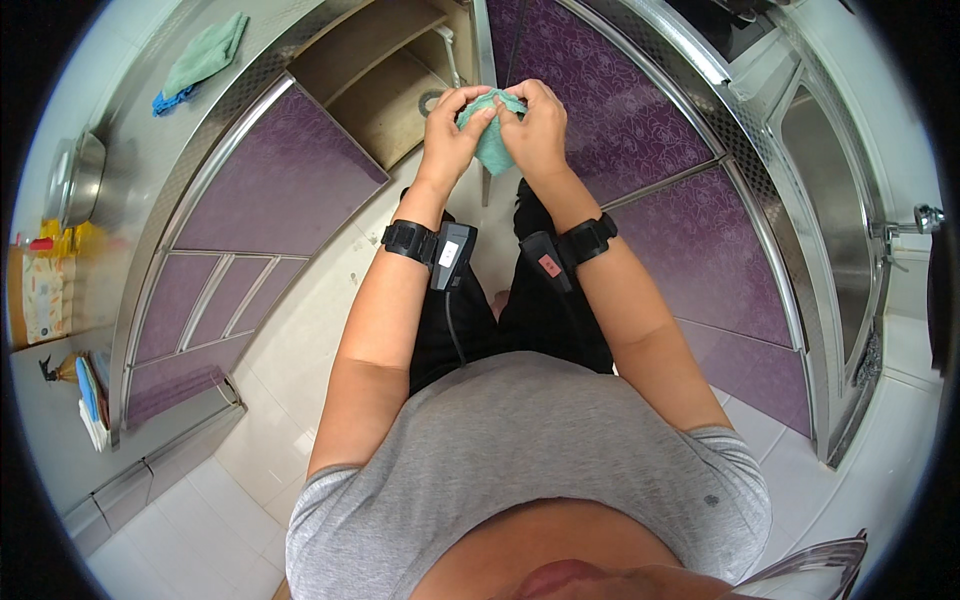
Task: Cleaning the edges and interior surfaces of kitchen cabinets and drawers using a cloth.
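A small green cloth (pixel 495 147) is bunched between both hands, with its lower end hanging in a point. My left hand (pixel 455 131) grips its left side, thumb against fingers. On the other side, my right hand (pixel 534 124) pinches the upper right part, the two thumbs close together. Behind the hands lies the inside of a cabinet (pixel 382 90) with a shelf and a white pipe. Each wrist wears a black strap with a box on it.
Purple cabinet doors (pixel 277 180) flank both sides. On the left metal counter (pixel 169 135) lie a folded green cloth (pixel 208 56), a blue cloth (pixel 172 100) and a steel bowl (pixel 84 180). A steel sink (pixel 829 210) is at the right.
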The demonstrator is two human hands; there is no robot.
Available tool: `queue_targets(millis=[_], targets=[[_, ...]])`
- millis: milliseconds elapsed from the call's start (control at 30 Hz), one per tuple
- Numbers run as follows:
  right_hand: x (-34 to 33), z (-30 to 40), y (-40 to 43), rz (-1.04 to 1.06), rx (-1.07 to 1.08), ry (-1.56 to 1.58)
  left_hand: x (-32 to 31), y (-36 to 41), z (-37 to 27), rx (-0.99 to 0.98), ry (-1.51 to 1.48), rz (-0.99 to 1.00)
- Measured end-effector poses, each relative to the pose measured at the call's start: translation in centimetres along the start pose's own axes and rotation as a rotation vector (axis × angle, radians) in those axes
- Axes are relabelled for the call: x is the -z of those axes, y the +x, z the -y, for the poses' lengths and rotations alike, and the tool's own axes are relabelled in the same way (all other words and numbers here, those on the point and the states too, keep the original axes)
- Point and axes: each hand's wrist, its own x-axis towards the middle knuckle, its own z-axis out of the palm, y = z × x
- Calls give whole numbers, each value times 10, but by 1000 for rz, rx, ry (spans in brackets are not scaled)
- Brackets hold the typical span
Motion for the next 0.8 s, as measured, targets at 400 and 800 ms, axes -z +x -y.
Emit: queue_targets(millis=[400,800], targets=[[-6,-11,-15,-90,201,-57,-5,-5,1,38,-47,-8],[-14,-51,-97,166,-42,-160,-15,-66,69,282,103,66]])
